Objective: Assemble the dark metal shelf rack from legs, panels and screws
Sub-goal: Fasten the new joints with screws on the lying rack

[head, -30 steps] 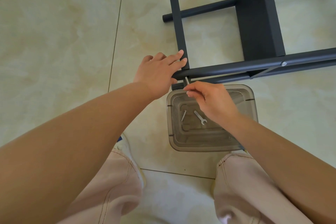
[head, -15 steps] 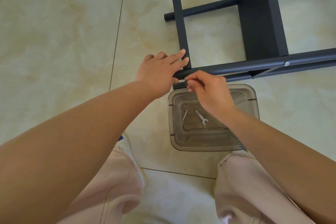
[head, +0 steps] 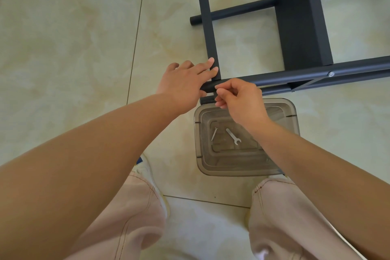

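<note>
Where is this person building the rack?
Probably indoors at home, on the floor: pale marble-look tiles, the rack lying flat on them, and a clear tub by the knees.

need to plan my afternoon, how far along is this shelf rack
Done: the rack lies on the floor with legs, a crossbar and one panel joined; a screw head shows on the near leg. In hand: the left hand steadies the leg end while the right hand pinches at that joint, the screw hidden. Left: a spare screw and wrench in the clear tub.
</note>
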